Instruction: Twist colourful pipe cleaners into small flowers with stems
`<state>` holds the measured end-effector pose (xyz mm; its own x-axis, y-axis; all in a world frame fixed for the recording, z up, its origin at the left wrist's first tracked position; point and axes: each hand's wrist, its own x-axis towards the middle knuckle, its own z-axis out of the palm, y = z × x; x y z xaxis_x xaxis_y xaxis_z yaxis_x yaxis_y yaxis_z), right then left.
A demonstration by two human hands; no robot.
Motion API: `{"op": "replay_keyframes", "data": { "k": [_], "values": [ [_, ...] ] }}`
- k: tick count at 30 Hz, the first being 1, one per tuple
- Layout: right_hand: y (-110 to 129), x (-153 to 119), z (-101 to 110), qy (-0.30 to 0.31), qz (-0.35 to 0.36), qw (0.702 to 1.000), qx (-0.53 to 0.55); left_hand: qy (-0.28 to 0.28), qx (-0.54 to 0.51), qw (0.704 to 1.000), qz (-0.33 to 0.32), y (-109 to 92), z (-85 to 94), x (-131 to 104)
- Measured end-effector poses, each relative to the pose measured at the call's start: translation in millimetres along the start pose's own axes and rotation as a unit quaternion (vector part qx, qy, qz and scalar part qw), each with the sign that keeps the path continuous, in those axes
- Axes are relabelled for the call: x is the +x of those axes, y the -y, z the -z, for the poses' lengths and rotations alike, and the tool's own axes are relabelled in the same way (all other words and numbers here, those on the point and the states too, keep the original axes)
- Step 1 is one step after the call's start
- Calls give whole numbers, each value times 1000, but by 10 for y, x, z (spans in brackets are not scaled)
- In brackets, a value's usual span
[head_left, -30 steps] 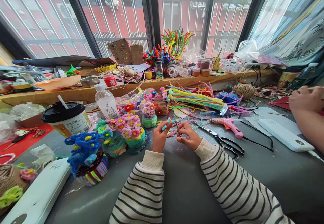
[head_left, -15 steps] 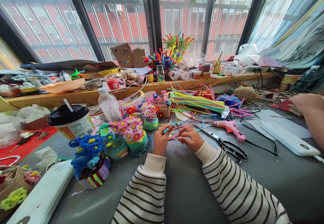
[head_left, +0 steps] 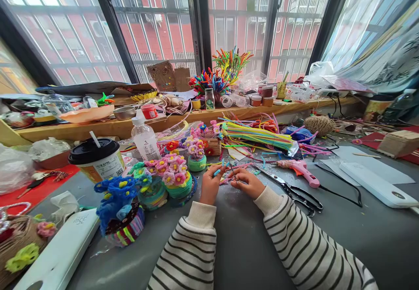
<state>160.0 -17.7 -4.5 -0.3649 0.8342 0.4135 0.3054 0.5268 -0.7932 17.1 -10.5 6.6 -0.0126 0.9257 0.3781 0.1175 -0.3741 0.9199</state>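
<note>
My left hand (head_left: 210, 187) is closed on a short light-blue pipe cleaner (head_left: 217, 172), pinched near the fingertips. Just to its right, my right hand (head_left: 249, 182) pinches a thin dark tool (head_left: 231, 167) that points up and left. Its exact kind is too small to make out. The hands are close together, a narrow gap between them. Pink pipe cleaner bits lie on the table behind the fingers. Large black-handled scissors (head_left: 294, 194) lie partly spread to the right of my right hand, beside a pink glue gun (head_left: 303, 174).
Pots of pipe cleaner flowers, pink (head_left: 173, 172) and blue (head_left: 121, 211), stand at left near a lidded cup (head_left: 98, 161) and a bottle (head_left: 145, 139). Behind lies a pipe cleaner bundle (head_left: 258, 135). White devices (head_left: 376, 183) lie on both sides; a wooden box (head_left: 397, 143) is far right.
Another person's hand and arm at the far right have left the view, uncovering the wooden box. The camera has shifted slightly. My hands keep nearly the same hold.
</note>
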Motion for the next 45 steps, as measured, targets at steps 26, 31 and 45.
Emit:
{"op": "replay_keyframes", "data": {
  "k": [26, 31, 45],
  "values": [
    [-4, 3, 51, 65, -101, 989, 89, 17, 68, 997, -21, 30, 10, 17],
    [-66, 21, 79, 116, -67, 989, 55, 26, 58, 998, -18, 1, -2, 4],
    [-26, 5, 149, 127, -109, 982, 85, 27, 45, 999, -3, -31, -13, -5]
  ]
}}
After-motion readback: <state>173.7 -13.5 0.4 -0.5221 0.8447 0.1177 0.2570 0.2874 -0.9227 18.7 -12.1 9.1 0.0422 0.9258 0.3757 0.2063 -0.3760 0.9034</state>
